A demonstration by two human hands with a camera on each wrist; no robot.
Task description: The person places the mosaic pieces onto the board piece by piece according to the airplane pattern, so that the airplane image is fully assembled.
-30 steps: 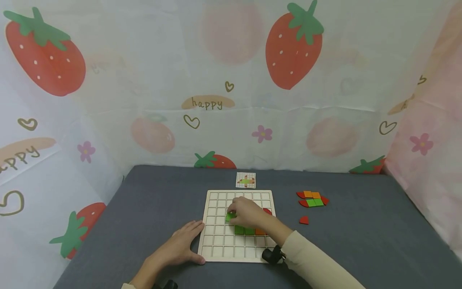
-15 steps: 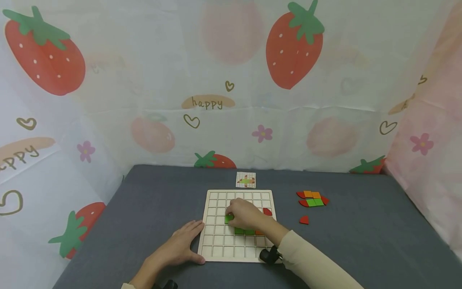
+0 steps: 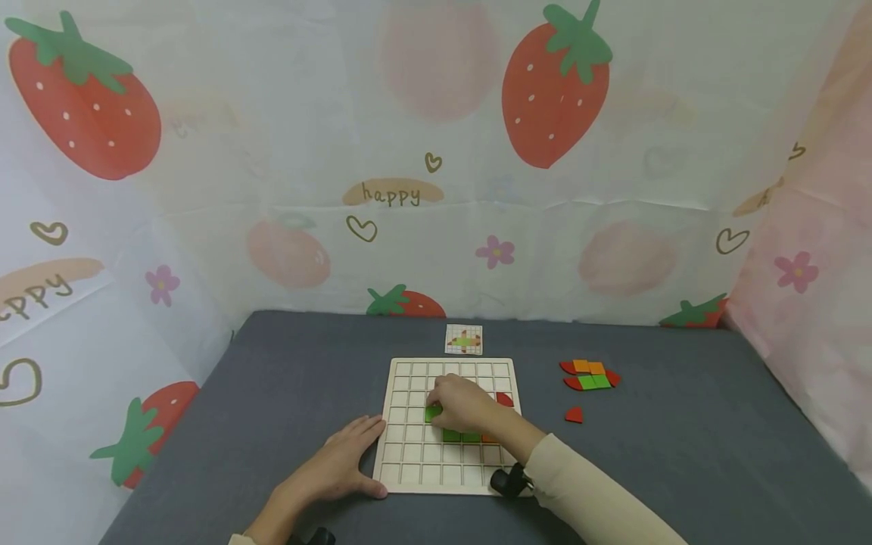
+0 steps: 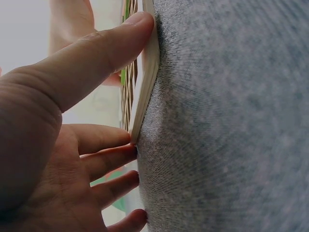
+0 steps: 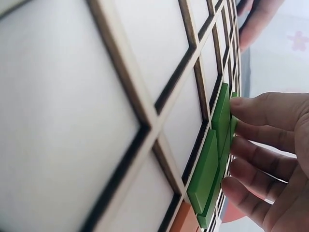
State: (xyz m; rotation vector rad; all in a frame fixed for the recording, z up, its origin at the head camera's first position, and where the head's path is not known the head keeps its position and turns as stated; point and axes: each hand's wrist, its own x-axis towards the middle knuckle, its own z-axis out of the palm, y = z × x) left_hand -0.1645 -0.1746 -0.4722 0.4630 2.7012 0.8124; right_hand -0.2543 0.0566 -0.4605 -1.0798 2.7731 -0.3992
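Head view: one wooden grid board (image 3: 412,454) on a grey bench (image 3: 681,446). One right hand (image 3: 466,403), grip nearly closed, thumb and finger bent about a green tile (image 3: 432,414), left of centre on the board. One left hand (image 3: 347,458), grip spread and empty, at the board's left edge. One picture card (image 3: 464,340), just beyond the far edge. Off to the right: loose orange tiles (image 3: 580,366), loose green tiles (image 3: 594,382), a red wedge (image 3: 574,415). Likely fault: the tile catching on the slats, if pressed down crooked. Against a second ago: right hand and tile slightly nearer the person; left hand and loose pieces unmoved.

Left wrist view: left thumb on the board's rim, fingers outstretched. Possible fault: the board sliding, should this steadying slacken.

Right wrist view: right fingertips against green tiles in the grid, an orange tile (image 5: 185,218) adjoining; which one is pinched cannot be told here. Possible fault: neighbours nudged by crowded fingers.
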